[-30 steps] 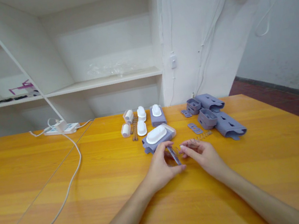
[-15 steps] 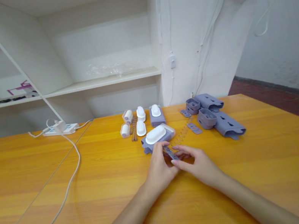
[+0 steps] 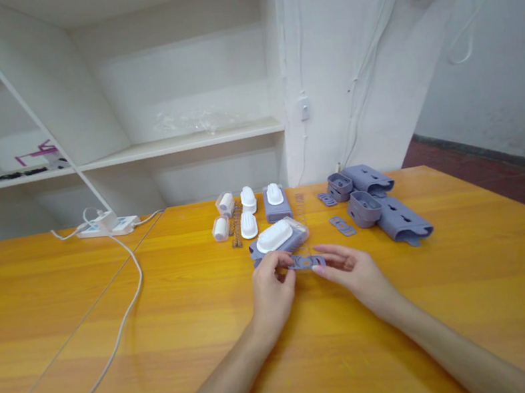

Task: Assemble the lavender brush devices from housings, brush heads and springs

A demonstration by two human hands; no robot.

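My left hand (image 3: 269, 289) and my right hand (image 3: 354, 272) meet over the orange table (image 3: 118, 357), each pinching one end of a small flat lilac plate (image 3: 306, 261) held level between them. A thin coil spring (image 3: 301, 211) stands up from the plate. Just beyond the plate lies a lilac base with a white cap (image 3: 277, 238).
Several white caps and lilac parts (image 3: 248, 214) lie behind. Lilac housings (image 3: 379, 201) and small plates (image 3: 342, 225) sit to the right. A white power strip (image 3: 106, 226) and its cord (image 3: 124, 309) cross the left side. White shelves stand against the back wall.
The lilac plate was tilted on edge in my left hand; now both hands hold it flat and slightly higher. The spring that lay towards the right now stands upright above it.
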